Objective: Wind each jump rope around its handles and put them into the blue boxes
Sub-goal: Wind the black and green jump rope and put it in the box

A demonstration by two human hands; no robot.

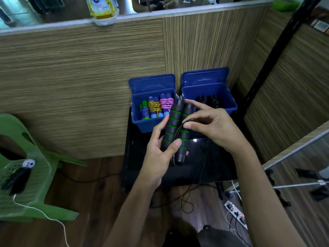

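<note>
We hold the two black handles [175,132] side by side in our left hand [160,154]. Its fingers curl round them from below and the thumb presses on top. Our right hand [211,125] pinches the thin dark rope [191,121] between thumb and finger, right on the handles. Only a turn or so of rope looks wound on. The rest of the rope hangs down past the black stool [201,166] and lies in loops on the floor.

To wind well, we think we should keep the handles squeezed tight together so they do not slip apart. We should pull the rope snug on each turn and lay each turn next to the last one. The loose loops on the floor could tangle, so we should go slowly.

The left blue box [142,120] already has bright wound ropes in it. The right blue box [229,102] has dark ones, so this rope likely goes there.
</note>
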